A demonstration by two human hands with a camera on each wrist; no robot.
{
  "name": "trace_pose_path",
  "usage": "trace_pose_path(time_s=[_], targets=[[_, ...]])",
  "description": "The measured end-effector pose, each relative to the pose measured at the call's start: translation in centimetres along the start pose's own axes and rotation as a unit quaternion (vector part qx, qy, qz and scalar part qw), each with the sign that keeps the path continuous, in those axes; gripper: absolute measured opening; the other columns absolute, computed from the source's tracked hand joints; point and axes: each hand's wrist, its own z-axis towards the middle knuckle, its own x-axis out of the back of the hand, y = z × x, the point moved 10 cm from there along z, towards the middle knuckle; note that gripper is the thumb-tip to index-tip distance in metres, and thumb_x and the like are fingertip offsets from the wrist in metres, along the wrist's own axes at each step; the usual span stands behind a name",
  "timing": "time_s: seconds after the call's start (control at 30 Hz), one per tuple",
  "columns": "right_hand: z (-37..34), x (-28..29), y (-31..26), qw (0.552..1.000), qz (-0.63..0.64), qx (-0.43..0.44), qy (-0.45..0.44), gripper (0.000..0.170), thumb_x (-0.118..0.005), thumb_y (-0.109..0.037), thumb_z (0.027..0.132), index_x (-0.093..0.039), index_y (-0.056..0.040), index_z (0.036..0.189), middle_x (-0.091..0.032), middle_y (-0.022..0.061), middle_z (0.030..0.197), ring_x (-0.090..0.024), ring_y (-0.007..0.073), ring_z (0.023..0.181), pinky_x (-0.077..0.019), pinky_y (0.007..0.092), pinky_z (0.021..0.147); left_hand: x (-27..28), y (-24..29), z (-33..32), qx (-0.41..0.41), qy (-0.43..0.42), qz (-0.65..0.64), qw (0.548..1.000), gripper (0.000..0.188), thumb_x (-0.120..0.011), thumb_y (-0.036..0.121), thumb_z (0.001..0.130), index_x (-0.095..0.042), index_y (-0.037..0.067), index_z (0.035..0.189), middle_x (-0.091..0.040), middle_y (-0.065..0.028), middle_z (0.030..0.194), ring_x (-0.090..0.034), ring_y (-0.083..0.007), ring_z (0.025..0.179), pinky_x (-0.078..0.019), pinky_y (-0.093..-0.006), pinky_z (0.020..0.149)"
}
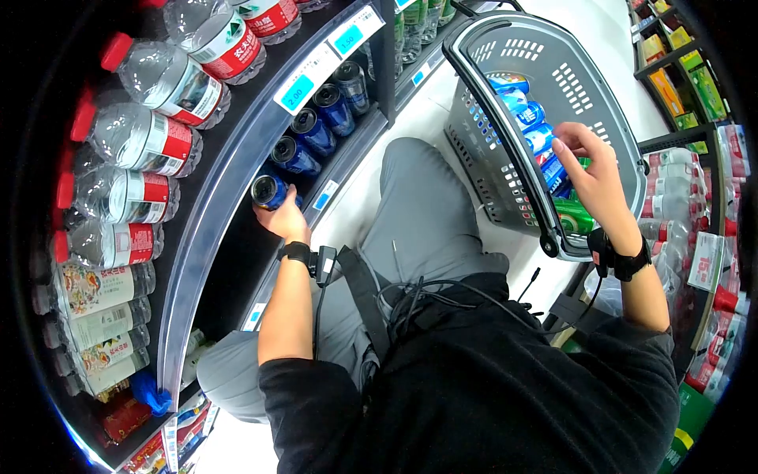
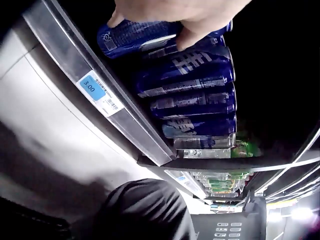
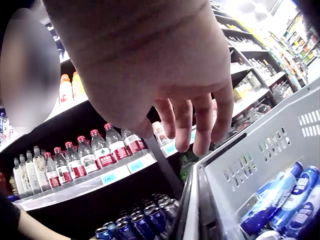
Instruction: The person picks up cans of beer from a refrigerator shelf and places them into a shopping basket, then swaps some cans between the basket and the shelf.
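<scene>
At the front of the lower shelf, my left hand (image 1: 284, 224) grips a dark blue drink can (image 1: 267, 190). In the left wrist view its thumb and fingers lie round the can's side. A row of similar dark blue cans (image 1: 315, 131) stands beside it along the shelf. My right hand (image 1: 594, 170) hovers over the near side of the grey shopping basket (image 1: 574, 79), its fingers loosely bent. The right wrist view shows nothing in that hand. Light blue cans (image 3: 296, 202) lie inside the basket, with a green item (image 1: 574, 215) at its near end.
Red-capped water bottles (image 1: 150, 141) fill the shelf above, behind a clear front rail (image 1: 207, 178) with price tags. My bent knee (image 1: 422, 186) sits between shelf and basket. Wrapped bottle packs (image 1: 679, 197) stand at the right. Cables (image 1: 474, 294) cross my lap.
</scene>
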Motion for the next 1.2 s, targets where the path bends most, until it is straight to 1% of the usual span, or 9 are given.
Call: trace_pose_path(time_s=[0.13,0.27,0.47,0.6,0.77,1.03,1.1,1.17,1.2], targets=[[0.1,-0.6,2.5,0.997,-0.033,-0.05,-0.05,0.019,-0.063,-0.017,0.089,-0.062,0.0006,0.095,-0.062,0.0091,0.075,-0.06,0.0165,0.068,-0.0479,0.0299,0.066,-0.5,-0.1,-0.9,0.059,-0.014,-0.077,0.995,0.073,-0.081,-0.004,0.064,-0.048,-0.002,0.129,-0.058,-0.0135,0.126,-0.058,-0.0251,0.11,-0.0422,-0.0385,0.101],[1.5,0.5,5.5,0.977,-0.177,-0.073,-0.092,0.025,-0.063,-0.028,0.087,-0.064,-0.0037,0.092,-0.066,0.0129,0.078,-0.065,0.0296,0.075,-0.0494,0.0395,0.066,-1.8,-1.3,-0.2,0.098,-0.043,-0.115,0.988,0.073,-0.08,-0.005,0.067,-0.046,-0.001,0.132,-0.056,-0.0137,0.129,-0.056,-0.0252,0.114,-0.0413,-0.0402,0.103],[3.9,-0.3,13.4,0.946,-0.234,-0.121,-0.188,0.031,-0.062,-0.031,0.085,-0.066,-0.0053,0.102,-0.07,0.0141,0.09,-0.067,0.0306,0.085,-0.0521,0.0401,0.077,-3.3,-2.5,0.8,0.11,-0.098,-0.182,0.972,0.074,-0.072,-0.007,0.072,-0.04,0.001,0.137,-0.051,-0.0131,0.136,-0.051,-0.0264,0.122,-0.0342,-0.0394,0.109],[5.5,-3.6,19.1,0.926,-0.253,-0.154,-0.234,0.035,-0.063,-0.028,0.083,-0.064,-0.0067,0.111,-0.069,0.017,0.099,-0.066,0.0318,0.092,-0.0516,0.0408,0.083,-4.1,-1.5,0.5,0.15,-0.119,-0.198,0.961,0.084,-0.068,-0.009,0.07,-0.033,0.009,0.144,-0.047,-0.0101,0.14,-0.045,-0.0279,0.127,-0.0295,-0.0479,0.109],[7.6,-9.3,19.3,0.914,-0.345,-0.052,-0.209,0.049,-0.061,-0.016,0.079,-0.053,-0.0123,0.128,-0.053,0.0153,0.125,-0.051,0.0344,0.119,-0.0462,0.0475,0.094,-3.7,-3.6,1.0,0.179,-0.142,-0.22,0.948,0.081,-0.058,-0.011,0.075,-0.03,0.017,0.146,-0.039,-0.0091,0.145,-0.036,-0.0308,0.132,-0.0275,-0.0588,0.105],[9.8,-19.2,18.6,0.835,-0.471,0.156,-0.239,0.044,-0.056,-0.017,0.086,-0.051,-0.0107,0.129,-0.051,0.0112,0.126,-0.047,0.0268,0.122,-0.0405,0.0548,0.09,-2.8,-0.6,-0.7,0.176,-0.168,-0.207,0.948,0.072,-0.057,-0.013,0.079,-0.034,0.013,0.143,-0.041,-0.0094,0.143,-0.04,-0.0294,0.129,-0.0338,-0.0516,0.104],[10.5,-20.0,19.5,0.846,-0.446,0.117,-0.266,0.045,-0.053,-0.018,0.088,-0.051,-0.0102,0.131,-0.051,0.0102,0.129,-0.045,0.0258,0.124,-0.038,0.0548,0.091,-2.5,0.3,0.0,0.119,-0.17,-0.194,0.959,0.07,-0.06,-0.011,0.079,-0.035,0.007,0.142,-0.042,-0.0122,0.142,-0.043,-0.0273,0.128,-0.0333,-0.0444,0.106],[12.0,-22.7,27.3,0.948,-0.074,-0.127,-0.282,0.047,-0.053,-0.025,0.089,-0.05,-0.0104,0.133,-0.056,0.0095,0.125,-0.047,0.0259,0.122,-0.036,0.0544,0.094,-1.7,2.5,0.5,0.021,-0.157,-0.11,0.981,0.071,-0.065,-0.006,0.079,-0.034,0.003,0.143,-0.042,-0.0144,0.143,-0.043,-0.0274,0.128,-0.0335,-0.0398,0.107],[12.8,-25.5,34.3,0.93,0.165,-0.241,-0.221,0.048,-0.053,-0.027,0.089,-0.05,-0.0109,0.134,-0.057,0.0095,0.123,-0.048,0.0255,0.122,-0.0355,0.0544,0.095,-1.1,5.3,0.1,-0.024,-0.138,-0.051,0.989,0.074,-0.068,-0.003,0.079,-0.033,0.003,0.144,-0.041,-0.0146,0.144,-0.042,-0.0286,0.128,-0.0344,-0.0392,0.107]])
